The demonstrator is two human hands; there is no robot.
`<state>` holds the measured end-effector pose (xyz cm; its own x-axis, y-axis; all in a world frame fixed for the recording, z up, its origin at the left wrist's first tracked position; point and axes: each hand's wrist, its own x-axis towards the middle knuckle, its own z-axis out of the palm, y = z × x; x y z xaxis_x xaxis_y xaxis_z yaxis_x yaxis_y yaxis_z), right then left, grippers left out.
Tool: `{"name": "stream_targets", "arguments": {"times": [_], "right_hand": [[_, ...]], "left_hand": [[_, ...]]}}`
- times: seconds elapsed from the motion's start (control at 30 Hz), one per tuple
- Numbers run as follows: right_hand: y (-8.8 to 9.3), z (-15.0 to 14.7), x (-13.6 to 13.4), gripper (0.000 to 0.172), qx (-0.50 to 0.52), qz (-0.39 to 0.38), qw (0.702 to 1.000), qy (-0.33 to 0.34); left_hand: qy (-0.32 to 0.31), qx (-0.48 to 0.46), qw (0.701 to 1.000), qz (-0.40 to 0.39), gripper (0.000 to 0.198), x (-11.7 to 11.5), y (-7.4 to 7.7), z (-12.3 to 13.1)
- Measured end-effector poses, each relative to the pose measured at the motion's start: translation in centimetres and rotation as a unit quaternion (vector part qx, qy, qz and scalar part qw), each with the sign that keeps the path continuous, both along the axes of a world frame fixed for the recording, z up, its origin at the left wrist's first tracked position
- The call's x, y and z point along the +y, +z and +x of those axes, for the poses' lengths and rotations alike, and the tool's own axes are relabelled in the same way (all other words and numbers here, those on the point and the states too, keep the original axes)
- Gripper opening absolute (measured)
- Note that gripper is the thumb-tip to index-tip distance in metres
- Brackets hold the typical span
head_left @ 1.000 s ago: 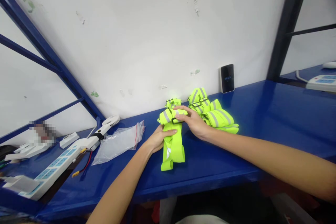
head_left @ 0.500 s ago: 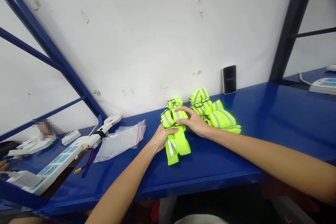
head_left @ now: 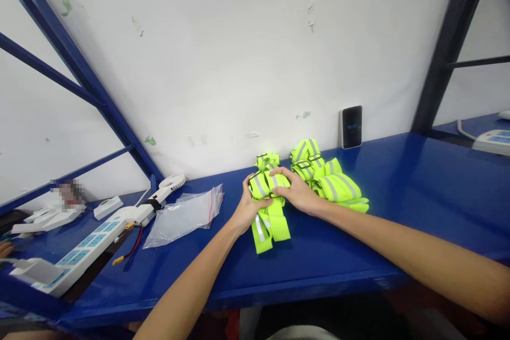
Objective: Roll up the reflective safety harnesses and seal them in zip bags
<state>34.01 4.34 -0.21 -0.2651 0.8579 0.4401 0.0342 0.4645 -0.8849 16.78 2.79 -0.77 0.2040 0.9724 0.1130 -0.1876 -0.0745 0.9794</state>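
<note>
"White-painted wall (head_left: 223, 53) takes up most of my feed. What do you get below it?"

"From my end, a blue tabletop (head_left: 406, 196) along its foot, then a white power strip (head_left: 87, 247) with blue sockets, lying slantwise at the left."

"And the middling things?"

"I see clear zip-seal bags (head_left: 181, 222), a red line near one edge, between that strip and the left hand (head_left: 246, 213). Beyond the right hand (head_left: 298, 192) lies a pile of fluorescent yellow-green reflective straps (head_left: 337, 187) with grey stripes."

"Where's the reflective strap bundle (head_left: 260, 187) being handled?"

"Mid-table, between both hands, its loose ends (head_left: 280, 227) reaching toward the near edge. I can't tell whether they touch the surface."

"Fingers?"

"Left ones wrap the bundle's left side, thumb across the front. Right ones clasp its right side, thumb lower down. Both hands are grasping it."

"Anything smaller on my screen?"

"Yes: a white handheld fan (head_left: 172, 183) at the strip's far end, a black-faced device (head_left: 352, 126) standing upright by the wall, and yellow connectors (head_left: 118, 261) on a thin lead (head_left: 138, 240)."
</note>
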Motion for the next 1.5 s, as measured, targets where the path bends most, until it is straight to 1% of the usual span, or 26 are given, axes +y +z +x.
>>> {"name": "stream_targets", "arguments": {"times": [0.1, 0.23, 0.3, 0.43, 0.5, 0.57, 0.63, 0.7, 0.77, 0.83, 0.87, 0.9, 0.93, 1.03, 1.07, 1.13, 1.17, 1.23, 1.33, 1.4, 1.5], "right_hand": [[0.5, 0.1, -0.6, 0.031, -0.057, 0.025, 0.998, 0.008], [0.9, -0.1, -1.3, 0.032, -0.1, 0.07, 0.992, -0.014], [0.9, -0.2, -1.5, 0.032, -0.102, 0.069, 0.992, -0.022], [0.6, -0.2, -1.7, 0.025, -0.08, 0.047, 0.995, -0.03], [0.5, -0.3, -1.7, 0.02, -0.07, 0.043, 0.996, -0.033], [0.4, -0.4, -1.6, 0.019, -0.057, 0.041, 0.996, -0.053], [0.3, -0.6, -1.5, 0.022, -0.041, 0.055, 0.995, -0.078], [0.3, -0.7, -1.3, 0.028, -0.026, 0.088, 0.992, -0.092], [0.4, -0.8, -1.2, 0.045, -0.013, 0.124, 0.987, -0.1], [0.5, -0.9, -1.1, 0.061, -0.007, 0.147, 0.983, -0.105], [0.5, -1.0, -1.0, 0.066, -0.008, 0.155, 0.982, -0.106], [0.5, -1.1, -1.0, 0.068, -0.013, 0.163, 0.981, -0.107], [0.4, -1.1, -0.9, 0.069, -0.021, 0.174, 0.979, -0.108], [0.0, -1.3, -0.6, 0.069, -0.059, 0.226, 0.966, -0.11], [-0.3, -1.4, -0.4, 0.068, -0.071, 0.246, 0.96, -0.11], [-0.7, -1.4, -0.2, 0.066, -0.089, 0.283, 0.949, -0.105], [-0.9, -1.5, -0.1, 0.065, -0.096, 0.3, 0.944, -0.1], [-1.1, -1.4, 0.0, 0.063, -0.111, 0.334, 0.932, -0.087], [-1.2, -1.4, -0.1, 0.065, -0.132, 0.362, 0.92, -0.069], [-1.1, -1.4, -0.3, 0.07, -0.136, 0.353, 0.924, -0.063], [-0.5, -1.3, -0.8, 0.079, -0.129, 0.311, 0.94, -0.061]], "left_hand": [[-0.022, 0.025, 0.999, 0.026, 0.096, -0.3, 0.1, 0.0], [-0.034, 0.052, 0.995, 0.074, 0.091, -0.5, 0.4, 0.0], [-0.034, 0.079, 0.992, 0.089, 0.088, -0.5, 0.5, 0.0], [-0.022, 0.146, 0.981, 0.125, 0.081, -0.3, 0.4, -0.1], [-0.01, 0.151, 0.98, 0.129, 0.079, -0.2, 0.3, 0.0], [-0.005, 0.14, 0.983, 0.122, 0.079, -0.3, 0.2, 0.2], [-0.006, 0.114, 0.987, 0.111, 0.083, -0.4, 0.2, 0.6], [0.001, 0.076, 0.993, 0.09, 0.094, -0.5, 0.2, 0.9], [0.025, 0.029, 0.997, 0.06, 0.108, -0.6, 0.3, 1.3], [0.054, -0.018, 0.998, 0.022, 0.116, -0.6, 0.2, 1.4], [0.064, -0.038, 0.997, 0.004, 0.115, -0.6, 0.1, 1.5], [0.067, -0.051, 0.996, -0.016, 0.109, -0.6, 0.0, 1.5], [0.061, -0.06, 0.996, -0.038, 0.099, -0.6, 0.0, 1.4], [0.013, -0.097, 0.991, -0.091, 0.063, -0.8, -0.1, 1.3], [-0.006, -0.122, 0.987, -0.103, 0.054, -0.9, 0.0, 1.2], [-0.043, -0.187, 0.976, -0.108, 0.044, -1.0, 0.2, 1.1], [-0.06, -0.216, 0.969, -0.105, 0.042, -1.0, 0.4, 1.1], [-0.09, -0.254, 0.958, -0.1, 0.044, -0.9, 0.6, 1.0], [-0.109, -0.257, 0.954, -0.112, 0.05, -0.7, 0.6, 0.8], [-0.103, -0.239, 0.958, -0.121, 0.047, -0.6, 0.5, 0.6], [-0.072, -0.214, 0.968, -0.108, 0.044, -0.6, 0.6, 0.3]]}}
